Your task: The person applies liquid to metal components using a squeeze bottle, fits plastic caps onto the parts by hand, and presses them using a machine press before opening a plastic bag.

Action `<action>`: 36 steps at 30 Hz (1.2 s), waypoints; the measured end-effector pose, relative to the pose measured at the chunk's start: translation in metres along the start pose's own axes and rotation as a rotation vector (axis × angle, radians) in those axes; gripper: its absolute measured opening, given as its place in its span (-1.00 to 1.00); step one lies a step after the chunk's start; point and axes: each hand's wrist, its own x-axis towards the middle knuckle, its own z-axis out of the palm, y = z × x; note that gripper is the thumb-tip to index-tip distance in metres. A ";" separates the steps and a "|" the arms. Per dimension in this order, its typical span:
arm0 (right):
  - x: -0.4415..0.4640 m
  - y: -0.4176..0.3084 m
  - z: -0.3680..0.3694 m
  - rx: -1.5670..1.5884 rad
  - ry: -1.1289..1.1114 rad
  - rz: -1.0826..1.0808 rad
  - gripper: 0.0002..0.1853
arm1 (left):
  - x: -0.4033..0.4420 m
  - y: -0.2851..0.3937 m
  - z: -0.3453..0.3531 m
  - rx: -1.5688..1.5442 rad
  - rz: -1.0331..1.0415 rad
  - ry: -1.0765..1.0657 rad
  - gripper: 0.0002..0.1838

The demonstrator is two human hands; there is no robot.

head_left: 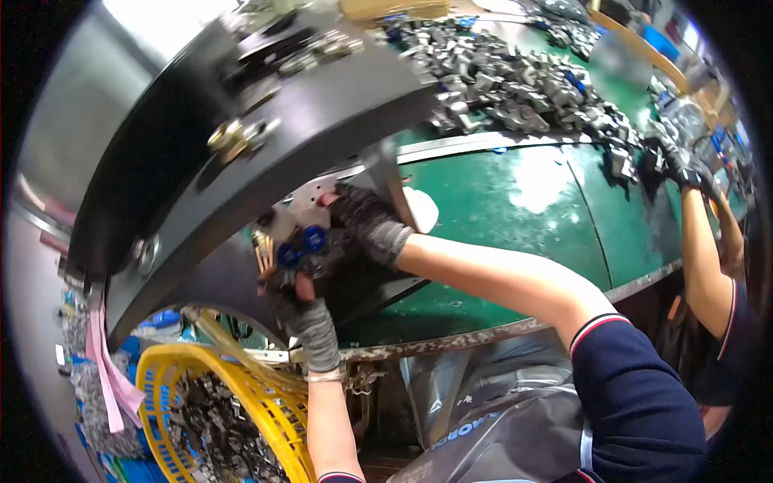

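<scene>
Both my hands wear dark grey knit gloves with bare fingertips showing, and work beneath the black machine arm (322, 97). My left hand (310, 322) is curled just below two blue round pieces (314, 237), its thumb pointing up at them. On the far side, my right hand (366, 219) reaches in from the right with bent fingers, a fingertip beside the pale machine plate. What either hand grips is hidden by shadow and blur. Brass-coloured rods (262, 251) stand left of the blue pieces.
A large heap of metal fittings (515, 84) covers the back of the green table (499, 201). The yellow basket (266, 410) at lower left holds dark metal parts. A brass fitting (229, 141) lies on the machine arm. At right, a co-worker's gloved hand (683, 173) touches the heap.
</scene>
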 end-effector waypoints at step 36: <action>-0.079 0.021 -0.486 -1.408 0.742 0.449 -0.53 | -0.083 0.067 0.286 0.808 0.581 -0.778 -0.43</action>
